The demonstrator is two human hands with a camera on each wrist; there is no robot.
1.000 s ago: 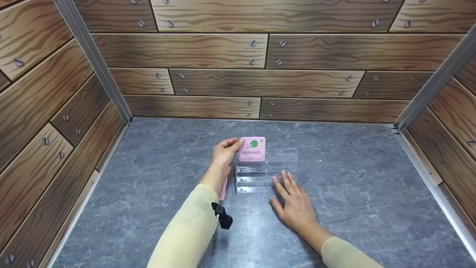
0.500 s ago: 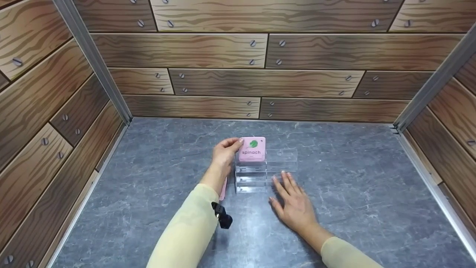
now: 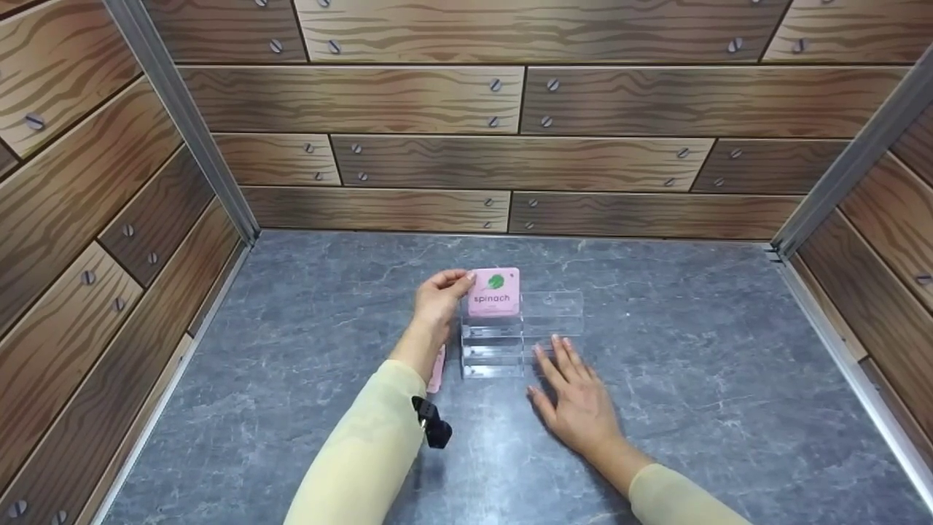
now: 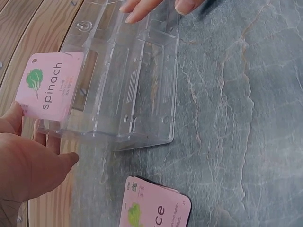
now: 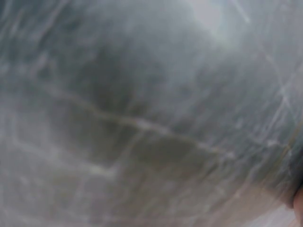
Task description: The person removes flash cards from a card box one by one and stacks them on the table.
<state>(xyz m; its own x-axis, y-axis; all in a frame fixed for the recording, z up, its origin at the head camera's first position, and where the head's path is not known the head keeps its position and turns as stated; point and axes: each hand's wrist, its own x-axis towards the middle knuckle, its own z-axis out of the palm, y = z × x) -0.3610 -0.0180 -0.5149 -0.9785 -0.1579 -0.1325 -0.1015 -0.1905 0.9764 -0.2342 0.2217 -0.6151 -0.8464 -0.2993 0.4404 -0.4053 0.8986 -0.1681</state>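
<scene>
Head view, centre frame: your left hand (image 3: pixel 439 299) pinches the spinach card (image 3: pixel 494 293) by its upper-left edge, the squarish card extending rightward at the clear rack (image 3: pixel 493 352), top left. Your right hand (image 3: pixel 578 405), fingers straight, lies lower right, farther off.

This looks like a small staged booth, nearer to a lab set-up than a lived-in room. The back wall (image 3: pixel 408 102) at 12 o'clock, the left wall (image 3: pixel 65 240) at 9 and the right wall (image 3: pixel 889 204) at 3 all carry printed planks with drawn screws. Metal posts (image 3: pixel 186 117) mark the corners at 10 and 2. A black device (image 3: pixel 435 426) sits on a sleeve (image 3: pixel 357 452) near 6.
</scene>
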